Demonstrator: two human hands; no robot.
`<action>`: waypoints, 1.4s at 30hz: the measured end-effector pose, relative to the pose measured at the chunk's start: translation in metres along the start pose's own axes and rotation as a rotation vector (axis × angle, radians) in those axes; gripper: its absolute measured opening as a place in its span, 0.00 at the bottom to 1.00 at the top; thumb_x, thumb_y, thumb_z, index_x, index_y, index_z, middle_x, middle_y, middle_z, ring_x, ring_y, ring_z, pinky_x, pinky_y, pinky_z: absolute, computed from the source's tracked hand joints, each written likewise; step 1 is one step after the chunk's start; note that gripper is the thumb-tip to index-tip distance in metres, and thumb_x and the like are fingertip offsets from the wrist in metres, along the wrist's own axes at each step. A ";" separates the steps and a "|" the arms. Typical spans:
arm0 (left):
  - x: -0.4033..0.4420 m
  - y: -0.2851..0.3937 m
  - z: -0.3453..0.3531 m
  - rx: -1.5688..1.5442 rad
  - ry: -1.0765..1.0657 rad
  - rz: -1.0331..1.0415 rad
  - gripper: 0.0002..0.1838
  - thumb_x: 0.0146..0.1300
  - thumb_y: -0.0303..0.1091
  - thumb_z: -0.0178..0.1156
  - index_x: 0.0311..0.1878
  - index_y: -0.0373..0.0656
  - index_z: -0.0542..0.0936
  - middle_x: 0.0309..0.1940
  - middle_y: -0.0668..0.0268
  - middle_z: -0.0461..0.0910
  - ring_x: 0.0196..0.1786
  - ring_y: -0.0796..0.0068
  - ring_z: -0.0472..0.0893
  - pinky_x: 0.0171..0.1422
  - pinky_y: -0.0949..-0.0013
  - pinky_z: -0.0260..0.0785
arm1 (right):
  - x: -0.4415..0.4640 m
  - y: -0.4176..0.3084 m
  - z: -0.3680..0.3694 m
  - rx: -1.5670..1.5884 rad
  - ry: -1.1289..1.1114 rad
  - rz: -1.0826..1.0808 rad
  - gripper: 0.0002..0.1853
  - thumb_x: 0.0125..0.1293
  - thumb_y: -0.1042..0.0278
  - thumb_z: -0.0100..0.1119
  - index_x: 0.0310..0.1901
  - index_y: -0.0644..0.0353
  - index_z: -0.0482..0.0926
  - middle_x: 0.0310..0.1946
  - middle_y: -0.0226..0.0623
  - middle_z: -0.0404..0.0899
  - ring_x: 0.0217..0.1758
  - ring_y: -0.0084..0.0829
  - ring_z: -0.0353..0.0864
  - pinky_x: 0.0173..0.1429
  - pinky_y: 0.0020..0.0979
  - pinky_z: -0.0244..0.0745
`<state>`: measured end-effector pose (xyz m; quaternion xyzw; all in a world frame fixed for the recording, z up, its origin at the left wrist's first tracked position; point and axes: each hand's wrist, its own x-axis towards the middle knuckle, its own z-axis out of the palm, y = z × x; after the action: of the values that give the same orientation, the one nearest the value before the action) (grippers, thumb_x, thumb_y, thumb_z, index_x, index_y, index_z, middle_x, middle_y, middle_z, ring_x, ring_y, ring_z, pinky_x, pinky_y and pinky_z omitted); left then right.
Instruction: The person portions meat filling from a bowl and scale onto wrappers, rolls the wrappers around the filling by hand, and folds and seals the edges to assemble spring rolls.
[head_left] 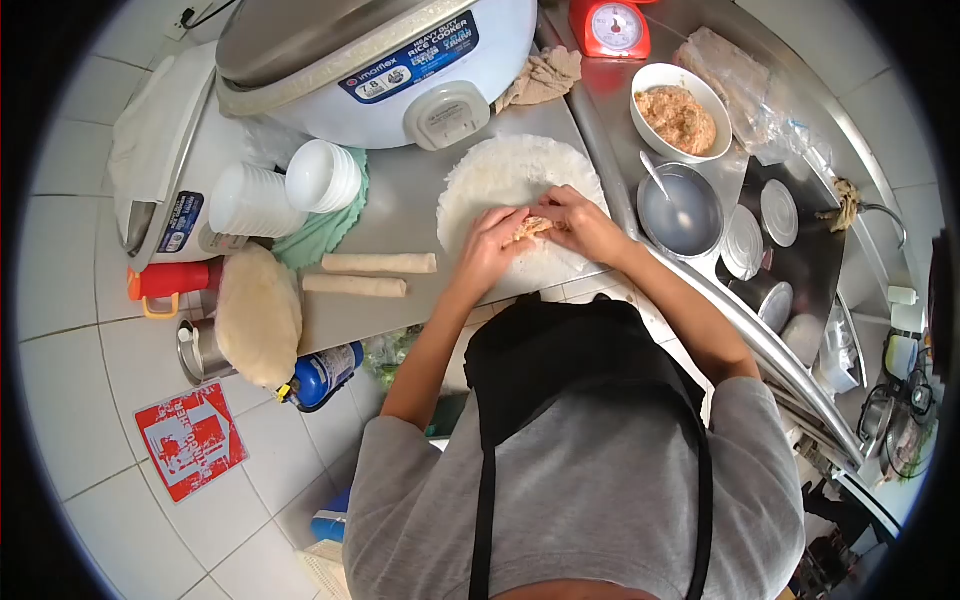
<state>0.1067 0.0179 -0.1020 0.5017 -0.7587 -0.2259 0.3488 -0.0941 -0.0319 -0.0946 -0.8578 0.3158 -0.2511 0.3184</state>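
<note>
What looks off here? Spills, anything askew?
The pale, flat bundle at the counter's left end: it seems to droop past the edge, so it could slip. No spill visible; the filling is over the round white wrapper.

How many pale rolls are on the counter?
2: a farther roll and a nearer roll, side by side on the steel counter, left of the round pale sheet. No others show.

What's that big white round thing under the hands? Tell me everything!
The round sheet looks pale, thin and doughy, with a ragged, uneven edge. It lies flat on the metal counter, reaching close to the front edge. The left hand and right hand are over its lower half, around some orange filling. I can't tell how many layers it has.
</note>
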 end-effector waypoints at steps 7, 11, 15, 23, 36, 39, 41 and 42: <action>0.002 -0.004 -0.013 0.010 -0.119 -0.034 0.26 0.53 0.37 0.66 0.56 0.38 0.77 0.53 0.62 0.73 0.56 0.62 0.72 0.60 0.60 0.59 | -0.004 0.002 -0.015 0.016 0.073 -0.012 0.20 0.56 0.70 0.64 0.53 0.59 0.78 0.44 0.43 0.75 0.49 0.42 0.74 0.54 0.37 0.70; 0.012 0.000 -0.001 0.141 -0.147 0.062 0.23 0.56 0.37 0.64 0.54 0.37 0.77 0.52 0.61 0.73 0.56 0.63 0.72 0.61 0.61 0.57 | -0.011 0.010 -0.010 0.045 0.049 0.007 0.20 0.59 0.68 0.62 0.54 0.60 0.77 0.45 0.43 0.75 0.50 0.43 0.74 0.55 0.36 0.70; 0.015 -0.006 0.004 0.048 -0.205 0.067 0.24 0.54 0.37 0.66 0.53 0.36 0.78 0.49 0.60 0.74 0.52 0.62 0.74 0.55 0.62 0.63 | -0.012 0.002 -0.015 0.151 0.068 0.128 0.21 0.57 0.66 0.65 0.53 0.63 0.78 0.45 0.45 0.75 0.48 0.44 0.74 0.53 0.37 0.71; 0.011 -0.003 -0.004 -0.047 -0.186 -0.005 0.23 0.49 0.35 0.69 0.49 0.35 0.80 0.43 0.59 0.75 0.45 0.59 0.76 0.48 0.62 0.70 | -0.005 0.002 -0.004 0.007 -0.031 0.020 0.21 0.52 0.66 0.68 0.49 0.61 0.80 0.39 0.41 0.75 0.44 0.43 0.74 0.48 0.38 0.72; -0.022 -0.009 -0.009 0.005 0.002 -0.119 0.21 0.48 0.29 0.69 0.49 0.37 0.81 0.43 0.60 0.79 0.48 0.62 0.77 0.51 0.65 0.71 | -0.014 0.009 -0.009 0.061 0.024 0.018 0.21 0.48 0.71 0.69 0.48 0.61 0.81 0.40 0.38 0.74 0.46 0.39 0.72 0.51 0.35 0.70; -0.026 -0.004 -0.014 -0.005 0.016 -0.155 0.21 0.48 0.27 0.68 0.48 0.38 0.81 0.45 0.59 0.79 0.51 0.61 0.76 0.51 0.64 0.71 | -0.013 0.002 -0.021 0.128 0.019 0.025 0.22 0.49 0.71 0.68 0.49 0.63 0.80 0.40 0.39 0.74 0.47 0.40 0.72 0.52 0.35 0.70; -0.030 -0.019 -0.018 0.048 -0.007 -0.088 0.21 0.49 0.28 0.67 0.49 0.40 0.81 0.47 0.60 0.79 0.54 0.60 0.76 0.51 0.63 0.72 | -0.016 0.019 -0.015 0.114 0.019 -0.064 0.23 0.52 0.69 0.67 0.52 0.63 0.78 0.40 0.41 0.73 0.47 0.41 0.71 0.53 0.35 0.69; -0.035 -0.023 -0.018 0.078 -0.019 -0.135 0.22 0.47 0.31 0.68 0.49 0.41 0.81 0.49 0.61 0.78 0.54 0.60 0.75 0.54 0.61 0.70 | -0.018 0.025 -0.012 0.113 0.005 -0.083 0.24 0.53 0.69 0.67 0.53 0.63 0.78 0.40 0.42 0.73 0.47 0.41 0.71 0.53 0.36 0.69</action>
<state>0.1427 0.0413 -0.1167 0.5629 -0.7346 -0.2240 0.3057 -0.1228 -0.0388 -0.1085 -0.8503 0.2659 -0.2836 0.3548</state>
